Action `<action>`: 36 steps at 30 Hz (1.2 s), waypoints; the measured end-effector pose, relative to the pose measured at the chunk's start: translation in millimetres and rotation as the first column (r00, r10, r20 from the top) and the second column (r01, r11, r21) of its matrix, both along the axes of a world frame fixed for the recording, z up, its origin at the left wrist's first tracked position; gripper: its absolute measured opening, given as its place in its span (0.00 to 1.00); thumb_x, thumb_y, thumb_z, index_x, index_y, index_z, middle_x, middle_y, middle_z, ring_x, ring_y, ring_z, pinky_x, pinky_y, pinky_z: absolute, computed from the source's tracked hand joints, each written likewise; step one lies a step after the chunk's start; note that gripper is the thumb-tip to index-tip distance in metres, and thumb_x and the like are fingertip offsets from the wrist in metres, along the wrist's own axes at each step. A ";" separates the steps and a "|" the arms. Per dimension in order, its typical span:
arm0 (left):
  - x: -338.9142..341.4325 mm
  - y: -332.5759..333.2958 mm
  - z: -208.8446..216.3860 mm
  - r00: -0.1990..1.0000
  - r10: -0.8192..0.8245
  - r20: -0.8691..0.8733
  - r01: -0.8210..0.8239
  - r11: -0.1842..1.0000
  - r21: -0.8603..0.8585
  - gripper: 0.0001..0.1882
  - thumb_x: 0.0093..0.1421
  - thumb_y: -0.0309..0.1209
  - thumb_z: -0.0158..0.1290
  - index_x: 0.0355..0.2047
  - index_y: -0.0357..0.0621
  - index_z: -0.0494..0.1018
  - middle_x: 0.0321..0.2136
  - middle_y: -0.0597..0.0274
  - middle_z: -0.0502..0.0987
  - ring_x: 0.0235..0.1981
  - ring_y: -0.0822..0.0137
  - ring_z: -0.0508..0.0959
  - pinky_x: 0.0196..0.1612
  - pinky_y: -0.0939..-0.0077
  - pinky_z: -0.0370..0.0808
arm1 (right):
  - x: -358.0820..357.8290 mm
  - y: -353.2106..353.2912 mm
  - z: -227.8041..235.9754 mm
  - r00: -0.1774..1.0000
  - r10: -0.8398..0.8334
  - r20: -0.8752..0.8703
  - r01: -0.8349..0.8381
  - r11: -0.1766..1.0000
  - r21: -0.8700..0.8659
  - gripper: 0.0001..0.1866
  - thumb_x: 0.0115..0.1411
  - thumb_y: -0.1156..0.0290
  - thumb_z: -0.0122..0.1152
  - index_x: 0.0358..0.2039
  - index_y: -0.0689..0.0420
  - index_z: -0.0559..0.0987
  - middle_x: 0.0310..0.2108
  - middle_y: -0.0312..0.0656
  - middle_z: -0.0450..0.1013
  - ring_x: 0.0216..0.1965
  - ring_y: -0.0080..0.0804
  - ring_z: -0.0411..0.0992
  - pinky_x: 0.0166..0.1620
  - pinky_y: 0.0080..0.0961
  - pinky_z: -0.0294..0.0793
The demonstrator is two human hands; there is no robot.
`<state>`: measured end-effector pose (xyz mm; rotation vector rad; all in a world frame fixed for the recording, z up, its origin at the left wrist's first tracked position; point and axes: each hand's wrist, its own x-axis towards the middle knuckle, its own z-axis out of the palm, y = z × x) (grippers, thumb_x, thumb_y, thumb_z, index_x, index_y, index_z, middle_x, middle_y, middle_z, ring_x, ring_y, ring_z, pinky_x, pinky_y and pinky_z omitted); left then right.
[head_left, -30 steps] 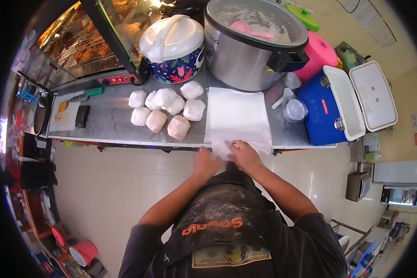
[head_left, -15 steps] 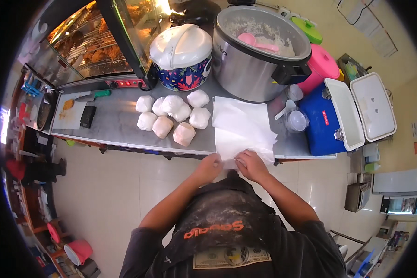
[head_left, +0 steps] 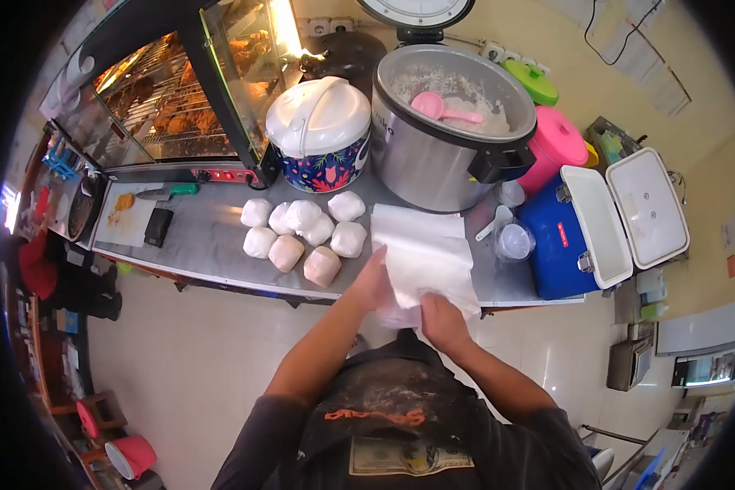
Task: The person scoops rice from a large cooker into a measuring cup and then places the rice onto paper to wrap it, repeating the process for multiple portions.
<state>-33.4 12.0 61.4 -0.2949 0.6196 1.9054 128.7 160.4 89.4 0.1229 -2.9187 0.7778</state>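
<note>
Left hand: touching left side of bowed white paper; cannot tell finger spread
Right hand: curled, pinching near edge
Paper: thin, overhanging metal counter's front edge
Wrapped bundles: rounded, creased, near same edge

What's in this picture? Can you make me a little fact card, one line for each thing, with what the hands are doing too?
Paper: white, partly lying on the grey table
Left grip: at the paper's left edge, fingers partly hidden
Right grip: pinching the paper near its lower edge
Bundles: nine, whitish, grouped left of the paper
Big silver pot: open, rice and a pink spoon inside
Flowery pot: white lid on
Cooler: blue, open, right of the paper
Knife: green handle, left of the bundles
</note>
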 end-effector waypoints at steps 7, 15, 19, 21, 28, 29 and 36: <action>-69.9 19.5 -77.1 0.660 -0.282 -0.697 -0.184 0.838 -0.514 0.19 0.68 0.41 0.50 0.51 0.40 0.75 0.45 0.53 0.81 0.47 0.53 0.81 0.52 0.55 0.78 | 23.9 11.4 25.3 0.955 0.246 0.167 -0.270 0.953 0.139 0.12 0.61 0.72 0.50 0.44 0.60 0.73 0.44 0.53 0.76 0.48 0.53 0.75 0.51 0.45 0.75; -80.1 51.9 -128.8 0.966 0.208 -0.154 -0.258 0.754 -0.604 0.15 0.64 0.30 0.51 0.45 0.32 0.76 0.39 0.47 0.82 0.41 0.54 0.83 0.45 0.60 0.80 | 102.9 52.5 38.3 0.986 0.160 0.048 -0.157 0.986 -0.052 0.21 0.57 0.76 0.58 0.53 0.58 0.76 0.52 0.50 0.77 0.54 0.49 0.76 0.57 0.43 0.75; -77.1 48.8 -163.2 0.850 0.094 -0.519 -0.447 0.649 -0.615 0.14 0.63 0.28 0.51 0.44 0.30 0.76 0.37 0.45 0.82 0.36 0.55 0.84 0.38 0.62 0.80 | 145.6 81.9 87.0 0.948 -0.305 -0.093 0.294 0.949 -0.118 0.18 0.62 0.80 0.51 0.53 0.63 0.75 0.47 0.51 0.77 0.47 0.46 0.77 0.51 0.37 0.77; -77.2 48.0 -166.7 0.765 0.006 -0.644 -0.522 0.591 -0.615 0.14 0.64 0.28 0.51 0.46 0.30 0.75 0.37 0.44 0.82 0.34 0.55 0.84 0.34 0.61 0.80 | 150.2 94.2 122.0 0.823 -0.467 -0.325 0.470 0.880 -0.073 0.16 0.64 0.79 0.47 0.52 0.67 0.74 0.43 0.53 0.75 0.43 0.47 0.76 0.48 0.37 0.75; -56.0 51.8 -49.3 0.862 0.065 -0.502 -0.396 0.703 -0.590 0.22 0.62 0.29 0.53 0.53 0.26 0.69 0.39 0.40 0.81 0.40 0.46 0.83 0.44 0.55 0.79 | 107.4 129.3 327.6 0.700 -0.612 -0.368 0.642 0.765 -0.050 0.16 0.66 0.82 0.44 0.52 0.66 0.73 0.43 0.48 0.76 0.42 0.42 0.75 0.48 0.34 0.74; -55.3 49.2 -48.2 0.860 0.087 -0.502 -0.410 0.704 -0.581 0.23 0.61 0.28 0.54 0.54 0.26 0.68 0.40 0.39 0.80 0.43 0.44 0.82 0.48 0.54 0.79 | 92.5 125.2 331.6 0.696 -0.592 -0.407 0.588 0.795 -0.149 0.16 0.66 0.83 0.44 0.53 0.66 0.74 0.43 0.49 0.76 0.42 0.43 0.76 0.48 0.35 0.75; -30.5 18.6 -1.3 0.190 -0.563 -0.805 -0.736 0.461 -0.496 0.42 0.55 0.34 0.61 0.65 0.25 0.57 0.58 0.29 0.67 0.62 0.34 0.67 0.63 0.50 0.69 | 26.4 99.9 261.7 0.877 -0.396 -0.274 0.451 0.875 0.177 0.13 0.65 0.82 0.50 0.50 0.61 0.73 0.43 0.56 0.77 0.42 0.60 0.77 0.42 0.46 0.76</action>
